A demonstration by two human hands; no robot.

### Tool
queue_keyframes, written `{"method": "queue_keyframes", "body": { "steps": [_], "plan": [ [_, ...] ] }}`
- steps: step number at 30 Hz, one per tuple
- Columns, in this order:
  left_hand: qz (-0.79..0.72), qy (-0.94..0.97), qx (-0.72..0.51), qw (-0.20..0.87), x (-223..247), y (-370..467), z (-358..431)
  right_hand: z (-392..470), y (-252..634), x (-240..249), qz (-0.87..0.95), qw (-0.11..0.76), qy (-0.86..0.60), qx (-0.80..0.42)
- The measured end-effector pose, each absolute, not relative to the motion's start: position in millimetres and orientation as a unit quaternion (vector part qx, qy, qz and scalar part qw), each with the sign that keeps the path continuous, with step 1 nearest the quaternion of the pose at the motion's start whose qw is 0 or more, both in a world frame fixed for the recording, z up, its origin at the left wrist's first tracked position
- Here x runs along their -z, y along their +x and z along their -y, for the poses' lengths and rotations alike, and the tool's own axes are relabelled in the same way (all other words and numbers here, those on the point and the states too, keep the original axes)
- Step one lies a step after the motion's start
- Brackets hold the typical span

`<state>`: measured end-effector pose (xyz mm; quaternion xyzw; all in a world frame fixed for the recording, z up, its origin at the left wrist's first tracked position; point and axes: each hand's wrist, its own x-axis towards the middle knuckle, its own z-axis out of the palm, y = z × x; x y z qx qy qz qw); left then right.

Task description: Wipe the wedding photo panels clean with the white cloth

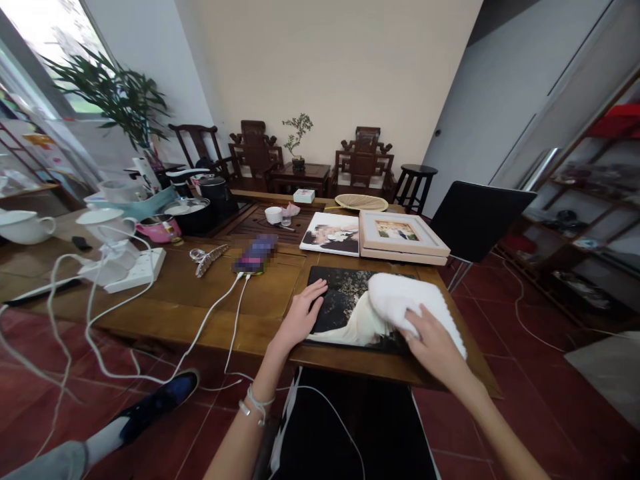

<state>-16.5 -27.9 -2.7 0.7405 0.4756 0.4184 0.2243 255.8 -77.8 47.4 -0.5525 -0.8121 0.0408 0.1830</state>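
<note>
A dark photo panel [343, 293] showing a pale flowing dress lies flat at the near edge of the wooden table. My left hand [303, 312] rests on its left side, fingers stretched out and holding nothing. On the panel's right part, my right hand [425, 337] grips a white cloth [407, 297], pressing it down over the picture. The cloth covers the panel's right portion and hangs past its edge. Just behind lie a white-edged photo print [331, 233] and a framed photo [403, 233] on a flat box.
A phone [255, 253] with white charging cables and a hair claw [207, 259] lie left of the panel. Further left stand a power strip [137, 270], cups and a pot [187, 207]. A black chair [480, 217] stands at the right; another person's foot [163, 400] is below left.
</note>
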Motion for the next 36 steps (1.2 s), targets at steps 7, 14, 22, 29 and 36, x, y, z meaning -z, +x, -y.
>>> {"method": "queue_keyframes", "body": {
  "steps": [7,14,22,29,36],
  "plan": [
    [-0.475,0.704,-0.452,0.273,-7,-16,34,43,206,-45,0.842,0.161,-0.514,-0.023],
    [-0.450,0.725,-0.451,0.262,-8,-19,37,104,179,-62,0.920,0.147,-0.326,-0.162],
    [-0.447,0.788,-0.350,0.237,-8,-16,37,91,246,-62,0.844,0.149,-0.509,-0.081],
    [-0.449,0.782,-0.362,0.236,-5,-16,34,4,188,-59,0.829,0.220,-0.507,-0.086],
    [-0.455,0.781,-0.366,0.220,-4,-16,32,-11,126,-61,0.870,0.210,-0.430,-0.121]
  ]
}}
